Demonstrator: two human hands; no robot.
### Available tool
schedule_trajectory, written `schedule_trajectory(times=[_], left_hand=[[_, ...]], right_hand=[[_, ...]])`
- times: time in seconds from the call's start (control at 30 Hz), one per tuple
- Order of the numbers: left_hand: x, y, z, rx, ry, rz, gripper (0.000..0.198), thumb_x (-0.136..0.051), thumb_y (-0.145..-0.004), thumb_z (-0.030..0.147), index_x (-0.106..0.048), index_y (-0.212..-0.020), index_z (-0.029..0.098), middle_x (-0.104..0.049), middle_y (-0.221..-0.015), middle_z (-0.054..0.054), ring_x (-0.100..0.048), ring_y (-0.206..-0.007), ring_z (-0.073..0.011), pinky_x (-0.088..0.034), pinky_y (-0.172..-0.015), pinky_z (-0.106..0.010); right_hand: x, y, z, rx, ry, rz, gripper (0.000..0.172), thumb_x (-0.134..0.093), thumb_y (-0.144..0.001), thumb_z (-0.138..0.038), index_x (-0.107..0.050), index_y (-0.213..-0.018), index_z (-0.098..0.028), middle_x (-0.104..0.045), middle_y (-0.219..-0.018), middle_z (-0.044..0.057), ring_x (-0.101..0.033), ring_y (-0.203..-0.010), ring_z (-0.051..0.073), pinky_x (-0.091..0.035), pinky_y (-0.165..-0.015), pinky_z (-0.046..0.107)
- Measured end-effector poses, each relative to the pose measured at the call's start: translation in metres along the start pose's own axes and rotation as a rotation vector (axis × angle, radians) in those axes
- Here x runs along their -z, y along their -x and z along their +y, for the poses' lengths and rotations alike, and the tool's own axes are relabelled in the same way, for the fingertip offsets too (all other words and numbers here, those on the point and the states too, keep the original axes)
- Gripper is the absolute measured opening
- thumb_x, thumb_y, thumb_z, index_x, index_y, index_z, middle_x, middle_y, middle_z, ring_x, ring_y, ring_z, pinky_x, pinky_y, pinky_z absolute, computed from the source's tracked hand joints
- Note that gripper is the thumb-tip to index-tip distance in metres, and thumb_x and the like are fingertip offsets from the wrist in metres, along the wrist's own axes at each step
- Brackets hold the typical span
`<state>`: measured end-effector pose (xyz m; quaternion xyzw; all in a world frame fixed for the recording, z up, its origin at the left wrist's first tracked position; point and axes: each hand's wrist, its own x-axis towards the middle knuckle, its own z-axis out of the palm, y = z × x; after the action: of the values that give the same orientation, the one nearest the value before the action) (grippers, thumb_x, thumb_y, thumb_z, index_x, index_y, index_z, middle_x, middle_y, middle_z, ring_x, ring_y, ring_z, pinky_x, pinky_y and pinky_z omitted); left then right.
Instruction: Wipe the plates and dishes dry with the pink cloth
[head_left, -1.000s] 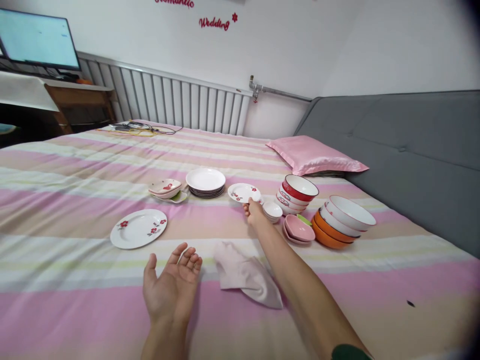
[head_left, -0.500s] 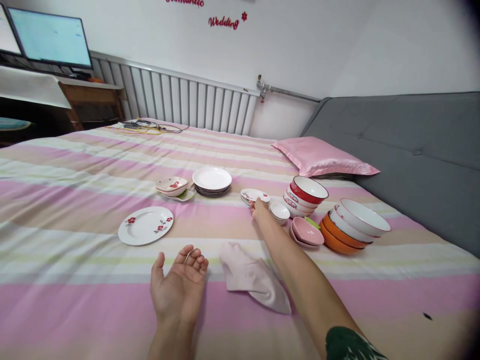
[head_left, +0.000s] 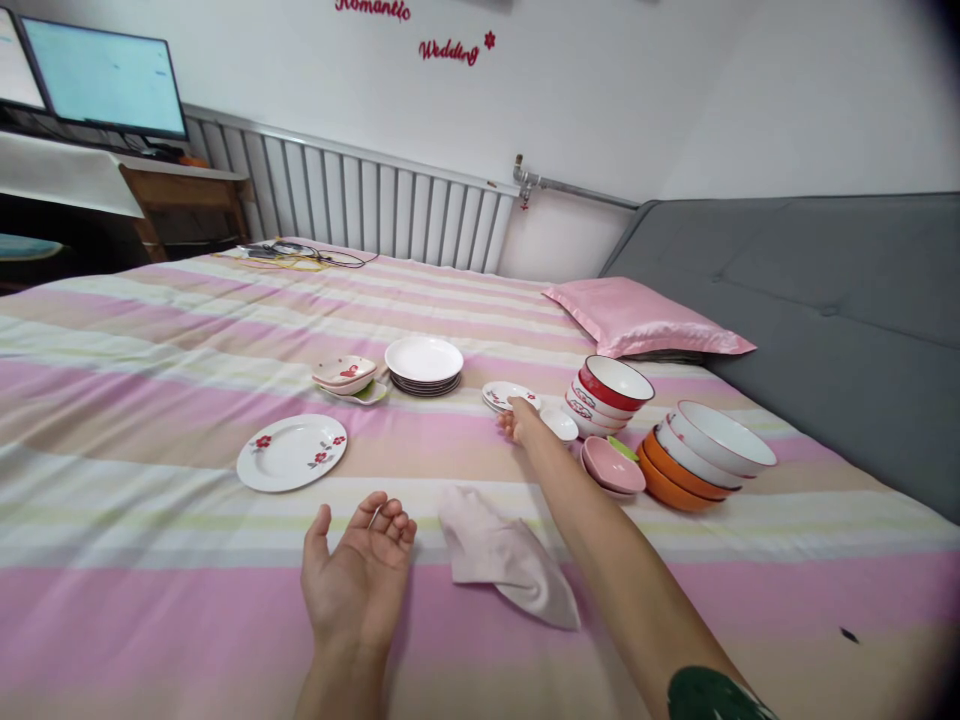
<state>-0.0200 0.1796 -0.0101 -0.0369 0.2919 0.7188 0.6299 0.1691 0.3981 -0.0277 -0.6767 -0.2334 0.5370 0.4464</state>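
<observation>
My left hand [head_left: 360, 570] rests palm up above the bed, its fingers loosely curled and apart, holding nothing. My right hand [head_left: 519, 420] reaches forward to the small flowered plates [head_left: 510, 394]; its thumb is by their near edge and its fingers hang apart below, with nothing visible in them. Partly behind that hand are small white bowls [head_left: 561, 424]. Between my arms lies a crumpled pale pink cloth [head_left: 502, 555]. A large white plate with red flowers [head_left: 291, 452] lies beyond my left hand.
Farther off stand a stack of white plates [head_left: 424, 360] and small decorated dishes [head_left: 345, 374]. To the right are red-and-white bowls [head_left: 611, 392], pink dishes [head_left: 613, 466] and orange bowls [head_left: 679, 482] with white bowls [head_left: 716, 440] in them. A pink pillow [head_left: 649, 318] lies behind.
My right hand has drawn slightly back and down from the small plates' edge, its fingers now showing lower. My left hand and the dishes stay in place.
</observation>
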Motion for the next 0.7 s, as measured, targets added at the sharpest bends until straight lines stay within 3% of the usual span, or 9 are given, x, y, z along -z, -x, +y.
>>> schedule_trajectory(times=[0.2, 0.33, 0.53, 0.7], left_hand=[[-0.002, 0.002, 0.001, 0.009, -0.003, -0.008, 0.032, -0.045, -0.078, 0.040, -0.058, -0.080, 0.010, -0.054, -0.074, -0.008, -0.054, -0.065, -0.0156, -0.051, -0.060, -0.030], [-0.001, 0.002, 0.001, -0.012, 0.007, 0.038, 0.031, -0.045, -0.078, 0.038, -0.057, -0.080, 0.011, -0.053, -0.074, -0.007, -0.054, -0.064, -0.0149, -0.049, -0.060, -0.028], [0.004, -0.003, 0.004, -0.138, 0.013, 0.341, 0.028, -0.043, -0.079, 0.039, -0.054, -0.082, 0.013, -0.054, -0.081, -0.006, -0.054, -0.067, -0.0124, -0.046, -0.061, -0.023], [0.005, -0.004, 0.005, -0.159, -0.017, 0.383, 0.029, -0.040, -0.081, 0.042, -0.051, -0.085, 0.015, -0.058, -0.094, -0.009, -0.059, -0.079, -0.0155, -0.045, -0.075, -0.027]], right_hand=[[0.008, 0.018, 0.000, -0.070, 0.149, -0.157, 0.034, -0.054, -0.089, -0.033, -0.053, -0.118, -0.015, -0.056, -0.117, 0.009, -0.058, -0.099, 0.020, -0.051, -0.082, 0.041], [-0.005, 0.041, 0.006, -0.017, 0.254, -0.336, 0.033, -0.054, -0.090, -0.034, -0.054, -0.116, -0.015, -0.057, -0.115, 0.008, -0.059, -0.097, 0.020, -0.051, -0.081, 0.040], [-0.073, 0.091, 0.026, -0.003, 0.443, -0.655, 0.027, -0.055, -0.089, -0.031, -0.057, -0.110, -0.014, -0.060, -0.107, 0.007, -0.061, -0.089, 0.017, -0.053, -0.076, 0.036], [-0.139, 0.126, 0.051, -0.009, 0.489, -0.753, 0.031, -0.054, -0.089, -0.033, -0.054, -0.115, -0.015, -0.058, -0.114, 0.008, -0.059, -0.096, 0.019, -0.051, -0.081, 0.039]])
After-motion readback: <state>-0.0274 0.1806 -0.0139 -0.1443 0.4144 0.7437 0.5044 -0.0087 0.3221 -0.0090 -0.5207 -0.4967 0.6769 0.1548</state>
